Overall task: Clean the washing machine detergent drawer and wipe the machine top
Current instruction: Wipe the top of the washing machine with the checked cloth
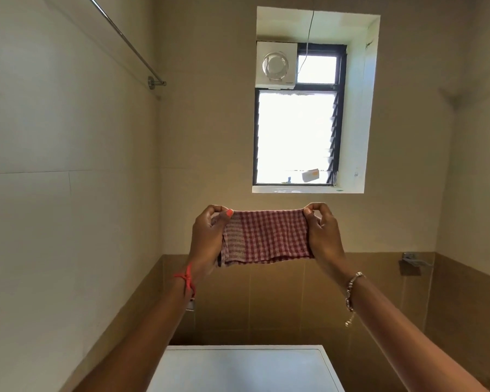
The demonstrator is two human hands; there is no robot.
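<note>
I held one red-and-white checked cloth [266,236] up in front of me with my two hands, stretched flat between them. My left hand [210,233] pinched its upper left corner between thumb and fingers, and my right hand [323,233] pinched the upper right corner the same way. The cloth hung in the air well above the one white washing machine top [244,369], which lay at the bottom edge of my view. I wore one red thread [187,278] on my left wrist and one beaded bracelet [351,292] on my right. Behind the cloth was one window [294,137] with one round fan [276,65] in its upper left, and one metal rail [119,35] ran along the left wall.
</note>
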